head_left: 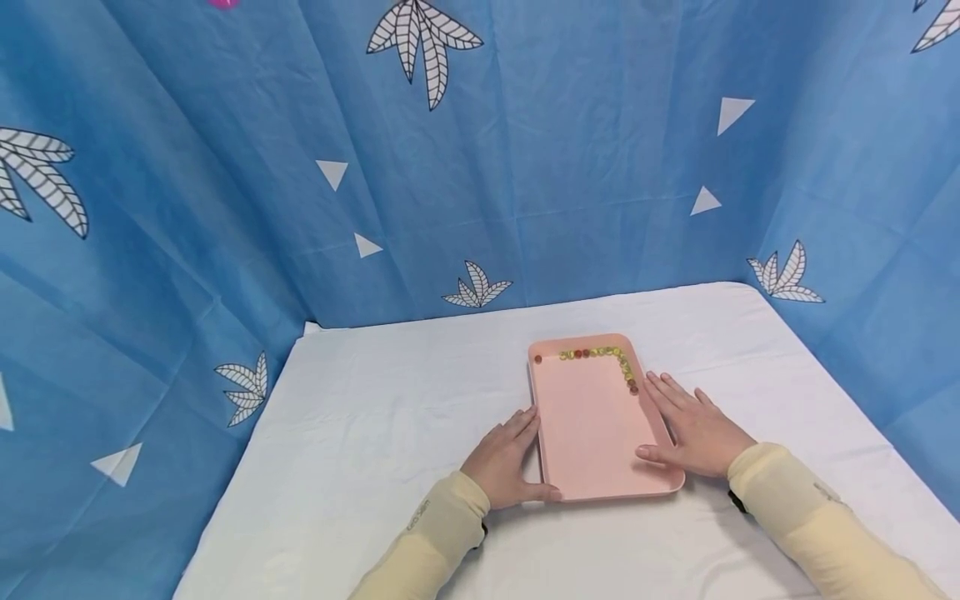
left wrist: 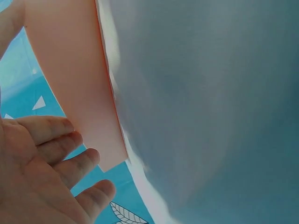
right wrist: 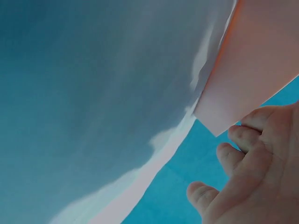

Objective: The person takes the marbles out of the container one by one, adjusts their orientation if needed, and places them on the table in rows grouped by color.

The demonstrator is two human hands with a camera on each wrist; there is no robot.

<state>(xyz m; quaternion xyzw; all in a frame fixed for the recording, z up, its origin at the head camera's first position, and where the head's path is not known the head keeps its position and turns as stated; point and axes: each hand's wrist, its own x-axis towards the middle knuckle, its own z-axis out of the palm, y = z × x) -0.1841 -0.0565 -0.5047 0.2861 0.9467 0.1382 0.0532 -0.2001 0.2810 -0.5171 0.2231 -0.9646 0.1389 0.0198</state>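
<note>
Pink tray: it lay flat on the white cloth before me, somewhat right of centre, between my two hands.
Far row of pieces: small round yellow and red bits ran along the tray's far edge, inside it; too small for me to tell what they were.
Side row of pieces: from the far right corner, more yellow ones turned toward me along the right side, with darker, reddish-brown ones at the near end.
Lone piece: one reddish-brown bit sat apart in the far left corner.
My left hand: fingers extended, their tips at the tray's left side, the thumb out along the near left corner; it pinched none of the pieces.
My right hand: fingers reached out along the right rim, while the thumb pointed in over the tray; I cannot tell whether that thumb touched it.
My sleeves: pale yellow, down to both wrists.
White cloth: it covered the table under everything, slightly creased.
Blue curtain: it hung behind and at both sides, printed with white leaves and triangles.
</note>
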